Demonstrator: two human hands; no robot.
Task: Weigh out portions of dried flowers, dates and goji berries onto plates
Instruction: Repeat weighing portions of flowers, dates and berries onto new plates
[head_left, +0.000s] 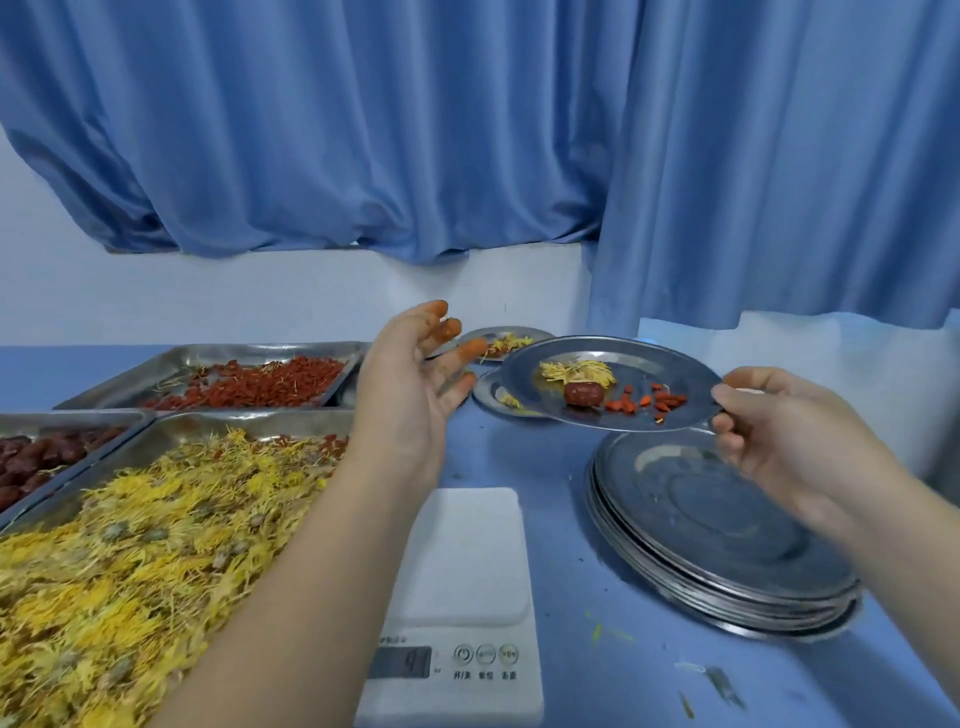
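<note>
- Pinched a metal plate (608, 384) by its right rim with the right hand (779, 431), thumb on top, lifted off the table (561, 519) beyond the scale (457, 587) and to its right.
- Carried on that plate one dried flower (576, 371), one date (584, 393) and a scatter of goji berries (649, 402).
- Held the left hand (410, 384) up beyond the scale, fingers spread and gripping nothing, fingertips stained orange, just beside the plate's left rim.
- Showed bare blue tabletop between the scale and the stack of plates (717, 540) at its right.
- Set two more plates (506, 343) with bits of flower beyond the scale, partly hidden behind the lifted one.
- Crowded the scale's left side with three trays: flower tray (156, 545) just beside it, date tray (36, 462) further left, goji tray (249, 384) beyond.
- Closed off the far side, well beyond the scale, with a blue curtain (467, 130).
</note>
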